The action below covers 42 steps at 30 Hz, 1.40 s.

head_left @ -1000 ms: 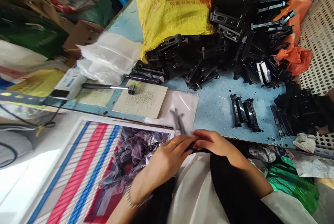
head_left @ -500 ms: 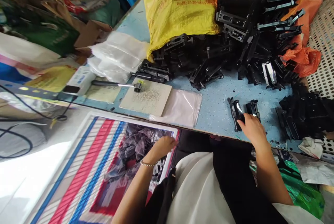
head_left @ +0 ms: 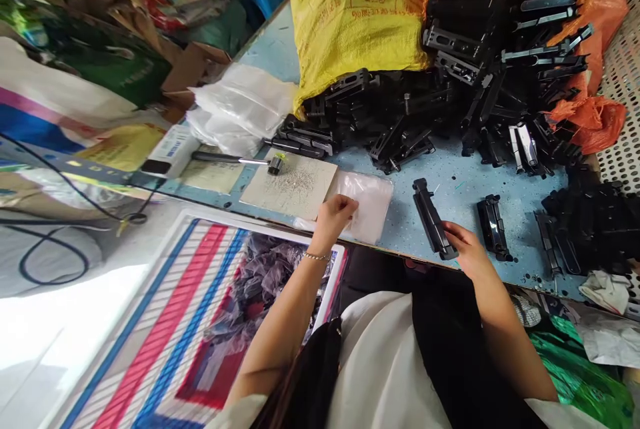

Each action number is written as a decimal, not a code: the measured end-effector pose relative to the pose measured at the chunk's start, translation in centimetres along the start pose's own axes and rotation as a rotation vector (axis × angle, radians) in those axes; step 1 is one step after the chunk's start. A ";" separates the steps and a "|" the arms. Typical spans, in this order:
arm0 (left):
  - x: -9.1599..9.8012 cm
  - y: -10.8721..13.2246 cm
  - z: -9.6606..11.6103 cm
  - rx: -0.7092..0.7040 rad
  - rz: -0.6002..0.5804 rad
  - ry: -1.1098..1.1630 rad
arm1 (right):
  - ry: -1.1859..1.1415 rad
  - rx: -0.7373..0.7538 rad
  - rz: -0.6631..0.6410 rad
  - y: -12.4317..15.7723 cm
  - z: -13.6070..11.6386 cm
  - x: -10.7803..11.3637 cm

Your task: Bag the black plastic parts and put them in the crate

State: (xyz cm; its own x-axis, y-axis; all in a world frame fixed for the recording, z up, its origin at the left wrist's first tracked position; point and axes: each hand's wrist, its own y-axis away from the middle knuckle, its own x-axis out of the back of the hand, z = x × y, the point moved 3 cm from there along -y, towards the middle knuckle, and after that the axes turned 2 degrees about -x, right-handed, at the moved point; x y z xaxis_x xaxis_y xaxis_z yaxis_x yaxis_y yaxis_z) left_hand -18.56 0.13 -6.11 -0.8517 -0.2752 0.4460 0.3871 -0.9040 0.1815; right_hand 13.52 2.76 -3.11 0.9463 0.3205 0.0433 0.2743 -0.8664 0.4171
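My right hand (head_left: 463, 247) is closed on the near end of a long black plastic part (head_left: 430, 216), which points away over the blue table (head_left: 405, 219). My left hand (head_left: 337, 210) rests on a stack of clear plastic bags (head_left: 370, 197) near the table's front edge, fingers curled on the top bag. A second black part (head_left: 493, 226) lies just right of my right hand.
A big heap of black parts (head_left: 450, 96) spills from a yellow sack (head_left: 360, 12) at the back. A small hammer (head_left: 240, 160) lies on a beige board (head_left: 293, 184). A striped woven bag (head_left: 210, 322) with bagged parts stands below the table edge.
My left hand came up from the striped bag onto the clear bags. My right hand picked one black part from the pair and drew it left toward the table's edge.
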 end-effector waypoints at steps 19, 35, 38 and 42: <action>-0.4 -0.8 0.1 -0.060 0.094 -0.002 | -0.497 -0.285 -0.200 -0.5 2.5 -5.8; -0.5 -1.5 -0.3 0.060 0.012 0.118 | -0.985 -0.708 -0.566 -0.5 2.5 -8.8; -0.6 -1.6 -0.1 0.076 -0.080 0.249 | -1.047 -0.737 -0.624 -0.4 2.6 -9.5; -0.4 -1.6 -0.2 0.130 -0.076 0.311 | -1.079 -0.748 -0.645 -0.4 2.7 -10.0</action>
State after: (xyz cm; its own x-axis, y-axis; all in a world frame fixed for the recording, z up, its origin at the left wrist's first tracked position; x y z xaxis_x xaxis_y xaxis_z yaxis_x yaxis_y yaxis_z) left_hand -18.93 1.65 -6.79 -0.9391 -0.3131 0.1419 0.3429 -0.8821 0.3229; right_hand 4.44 -1.18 -6.18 0.4549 -0.1602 -0.8760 0.8586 -0.1825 0.4792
